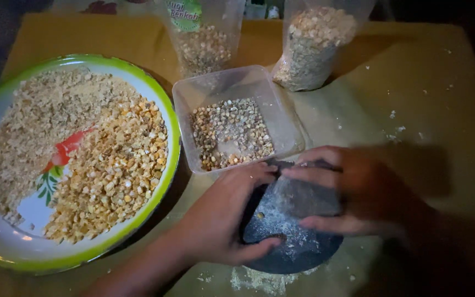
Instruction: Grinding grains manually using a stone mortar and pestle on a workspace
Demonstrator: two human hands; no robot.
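Left hand [221, 220] curls, fingers clamped on the round dark stone mortar [292, 242]; right hand [353, 192] lies flat, fingers together gripping a grey stone pestle [303, 201].

A green-rimmed plate [167, 110] of crushed grain sits left; a clear tub [281, 115] of kernels centre; two grain bags [202, 38] [311, 47] stand far.

Head camera looks steeply down, close over the table [424, 82].
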